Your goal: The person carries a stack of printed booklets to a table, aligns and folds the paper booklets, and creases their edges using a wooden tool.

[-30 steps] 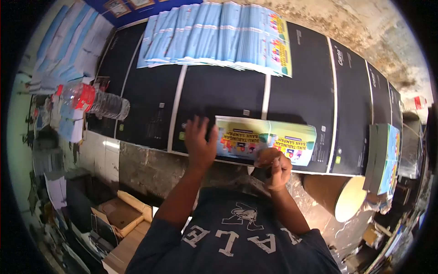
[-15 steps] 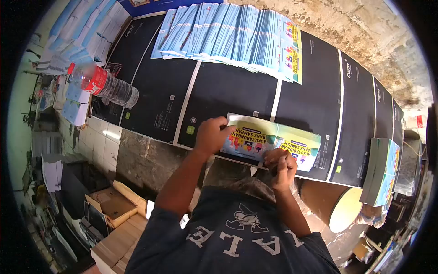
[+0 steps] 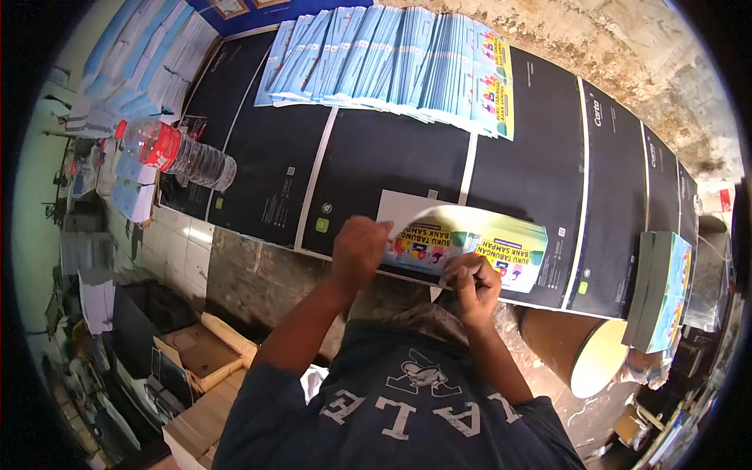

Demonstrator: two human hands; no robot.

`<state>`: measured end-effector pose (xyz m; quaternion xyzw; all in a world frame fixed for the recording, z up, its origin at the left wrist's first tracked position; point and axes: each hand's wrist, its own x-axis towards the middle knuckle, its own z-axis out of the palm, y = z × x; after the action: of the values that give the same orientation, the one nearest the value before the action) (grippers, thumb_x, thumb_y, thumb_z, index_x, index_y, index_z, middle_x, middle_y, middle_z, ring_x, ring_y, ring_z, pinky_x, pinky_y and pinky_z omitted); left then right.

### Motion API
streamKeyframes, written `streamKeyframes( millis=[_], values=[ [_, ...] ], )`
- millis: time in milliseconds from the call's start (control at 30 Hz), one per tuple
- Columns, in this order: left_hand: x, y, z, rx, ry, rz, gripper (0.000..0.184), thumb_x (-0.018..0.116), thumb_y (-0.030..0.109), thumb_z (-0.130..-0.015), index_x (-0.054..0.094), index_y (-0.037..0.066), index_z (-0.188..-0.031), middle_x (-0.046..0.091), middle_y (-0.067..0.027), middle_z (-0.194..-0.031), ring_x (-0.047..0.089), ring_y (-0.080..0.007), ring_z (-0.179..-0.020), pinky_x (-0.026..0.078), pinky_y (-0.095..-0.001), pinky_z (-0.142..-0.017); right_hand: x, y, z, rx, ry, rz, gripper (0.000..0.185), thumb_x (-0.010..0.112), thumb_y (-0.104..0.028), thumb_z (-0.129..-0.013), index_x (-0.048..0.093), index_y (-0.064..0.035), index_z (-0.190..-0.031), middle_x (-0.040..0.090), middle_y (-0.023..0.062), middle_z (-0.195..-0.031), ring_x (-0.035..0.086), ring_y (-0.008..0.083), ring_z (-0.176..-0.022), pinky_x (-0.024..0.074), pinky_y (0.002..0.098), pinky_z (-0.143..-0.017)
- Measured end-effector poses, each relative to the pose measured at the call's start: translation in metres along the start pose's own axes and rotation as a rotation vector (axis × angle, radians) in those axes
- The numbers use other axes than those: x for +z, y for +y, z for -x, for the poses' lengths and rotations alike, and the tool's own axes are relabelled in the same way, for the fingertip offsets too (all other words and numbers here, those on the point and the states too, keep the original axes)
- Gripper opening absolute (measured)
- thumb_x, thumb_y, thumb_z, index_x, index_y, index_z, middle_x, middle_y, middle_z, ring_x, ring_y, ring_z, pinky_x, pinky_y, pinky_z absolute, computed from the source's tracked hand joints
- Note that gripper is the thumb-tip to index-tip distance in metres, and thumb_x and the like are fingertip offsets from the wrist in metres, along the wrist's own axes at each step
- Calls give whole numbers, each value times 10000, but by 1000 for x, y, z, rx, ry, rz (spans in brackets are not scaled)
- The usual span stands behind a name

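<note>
A colourful printed cover sheet [image 3: 509,254] lies at the table's front edge, its yellow and blue face bearing "BUKU TABUNGAN BANK SAMPAH" twice. My left hand [image 3: 360,249] pinches its left end, and the far edge there curls up off the white paper [image 3: 398,205] beneath. Curled fingers of my right hand [image 3: 473,287] press near the middle of the sheet's front edge. Whether those fingers hold anything is hidden.
Beyond the sheet, a fanned row of blue booklets [image 3: 384,63] covers the back of the black tabletop [image 3: 525,164]. A plastic bottle [image 3: 184,153] lies on the left. Stacked booklets [image 3: 654,290] sit at the right end. Below stand a drum [image 3: 576,352] and an open cardboard box [image 3: 204,356].
The left end of the cover sheet has been lifted and bent into a curl, exposing more white paper. My left hand has moved slightly left and down; my right hand stays near the front edge.
</note>
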<state>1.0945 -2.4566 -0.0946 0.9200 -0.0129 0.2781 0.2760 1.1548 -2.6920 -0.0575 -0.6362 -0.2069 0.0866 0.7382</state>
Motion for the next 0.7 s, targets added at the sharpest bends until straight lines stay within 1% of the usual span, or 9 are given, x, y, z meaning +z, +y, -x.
streamKeyframes(
  millis=[33,100,133,233,300,433,600,633,700],
  values=[
    [-3,0,-7,-4,-5,0,249,771,196,-827,712,20,-993,690,-146,-858,663,-305,-817,511,-404,-782,-5,5,4,48,-14,-5,175,534,-76,-990,536,-17,-826,619,68,-809,557,120,-707,460,264,-666],
    [-10,-4,-40,-762,-404,366,273,731,167,-851,714,47,-1096,684,-153,-998,628,-311,-996,486,-431,-878,-5,0,4,120,-1,-96,174,537,-77,-991,541,-17,-828,625,71,-829,554,116,-715,458,261,-668],
    [-8,-7,-46,-762,-402,365,273,731,167,-851,714,47,-1096,684,-153,-998,628,-311,-996,486,-431,-878,-5,-5,3,189,20,-188,173,540,-77,-992,547,-17,-830,631,73,-849,551,112,-724,457,258,-671],
    [-11,-13,-58,-425,-277,-125,361,710,187,-869,695,144,-1226,625,-148,-1291,508,-308,-1266,436,-470,-972,-10,-1,10,106,-31,-180,162,560,-68,-980,560,-13,-829,643,97,-891,562,144,-756,464,279,-699],
    [-21,-11,-80,183,-618,-156,427,714,236,-865,678,268,-1289,474,-81,-1520,312,-293,-1456,342,-507,-1074,-14,6,12,-38,-70,-82,160,569,-68,-975,563,-10,-826,647,102,-896,567,159,-766,464,288,-706],
    [-13,-26,-90,126,-940,-68,371,659,393,-915,680,346,-1283,426,13,-1574,239,-295,-1510,242,-548,-1149,-9,-3,2,65,-149,-65,145,625,-6,-910,566,-16,-779,646,96,-852,585,200,-782,465,319,-739],
    [-10,-39,-87,142,-893,31,402,691,436,-871,690,352,-1264,437,8,-1566,241,-293,-1508,228,-538,-1151,31,-46,-36,-192,-316,32,162,683,8,-820,571,-49,-718,622,88,-763,571,254,-721,466,373,-746],
    [-11,-40,-86,132,-887,67,419,707,444,-859,690,350,-1267,431,7,-1571,230,-293,-1512,223,-542,-1155,26,-5,-22,32,-356,226,163,694,-8,-794,565,-64,-713,627,90,-761,573,275,-722,468,416,-773],
    [-6,-47,-85,159,-910,99,463,695,493,-854,674,337,-1289,396,11,-1591,198,-294,-1522,183,-579,-1164,23,0,-20,39,-367,172,164,709,-36,-794,565,-68,-720,636,83,-771,595,276,-750,462,429,-805]
  ],
)
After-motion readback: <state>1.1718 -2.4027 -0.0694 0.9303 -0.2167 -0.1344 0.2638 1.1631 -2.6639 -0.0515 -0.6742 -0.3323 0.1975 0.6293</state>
